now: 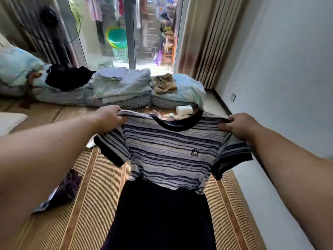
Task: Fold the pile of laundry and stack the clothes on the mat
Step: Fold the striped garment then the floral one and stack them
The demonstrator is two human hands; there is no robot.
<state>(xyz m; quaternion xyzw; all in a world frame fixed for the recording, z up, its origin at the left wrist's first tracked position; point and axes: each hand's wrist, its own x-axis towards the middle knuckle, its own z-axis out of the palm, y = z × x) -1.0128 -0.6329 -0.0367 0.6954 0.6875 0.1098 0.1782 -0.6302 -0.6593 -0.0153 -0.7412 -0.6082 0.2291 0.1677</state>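
Observation:
I hold a striped blue-and-white T-shirt (pixel 171 150) with a dark collar up in the air by its shoulders. My left hand (pixel 110 118) grips the left shoulder and my right hand (pixel 241 125) grips the right shoulder. The shirt hangs spread out with its front and small logo facing me. Below it a dark garment (pixel 162 217) lies flat on the woven straw mat (pixel 90 204). Another dark, crumpled garment (pixel 63 192) lies on the mat to the left.
Folded light-blue bedding (pixel 122 87), pillows (pixel 189 89) and a black garment (pixel 68 76) sit at the far end of the mat. A white wall (pixel 288 87) runs along the right. Curtains (pixel 207 42) frame a glass door behind. A white pillow (pixel 9 121) lies at the left edge.

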